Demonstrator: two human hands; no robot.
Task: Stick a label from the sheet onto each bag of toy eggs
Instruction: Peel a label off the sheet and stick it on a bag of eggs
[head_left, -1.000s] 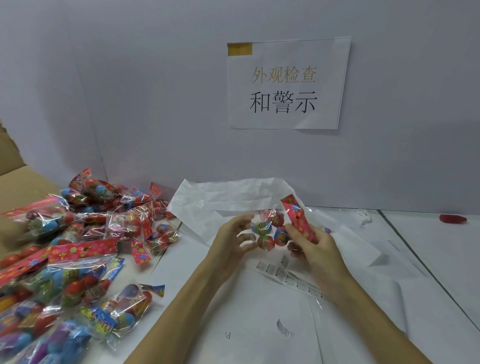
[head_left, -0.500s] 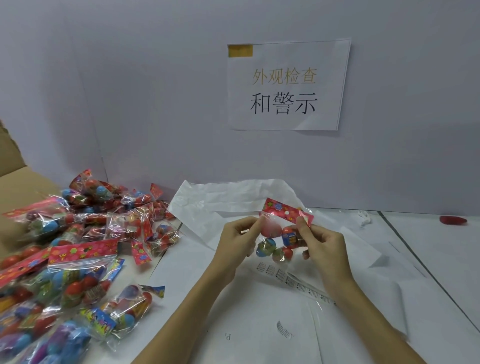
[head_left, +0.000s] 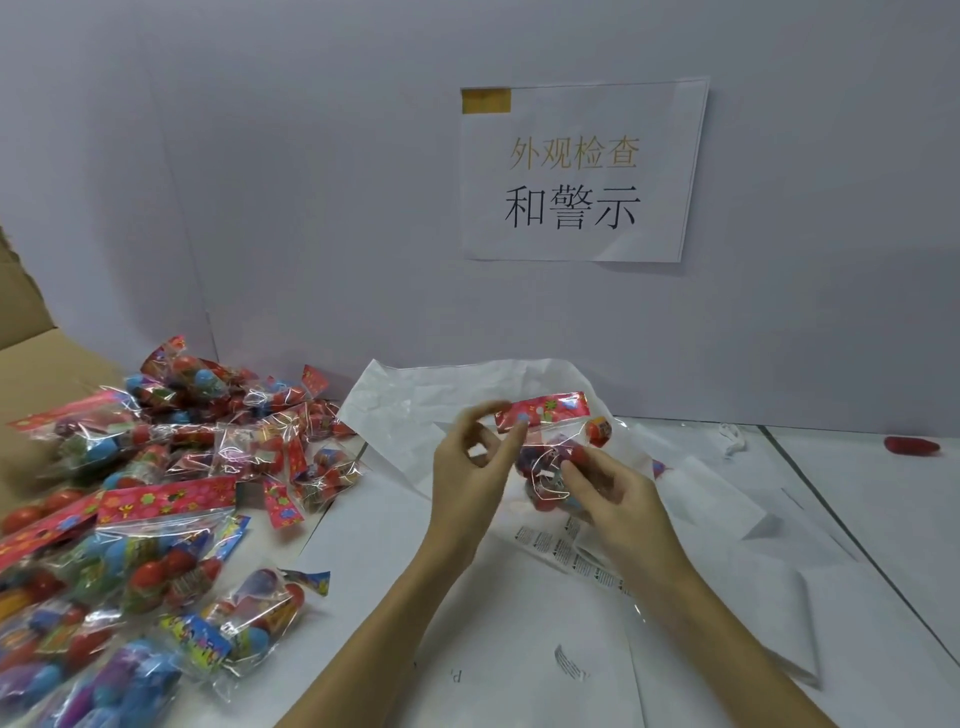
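To the left of my hands lies a pile of bags (head_left: 156, 467); under them, the label sheet (head_left: 571, 558). My left hand (head_left: 470, 467) pinches the red header of the egg bag (head_left: 550, 441); my right hand (head_left: 618, 493) grips its lower part.

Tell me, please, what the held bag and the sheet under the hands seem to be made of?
The held bag looks like clear glossy plastic film: it glints and the eggs show through. The sheet appears to be glossy label backing, probably paper, with printed labels.
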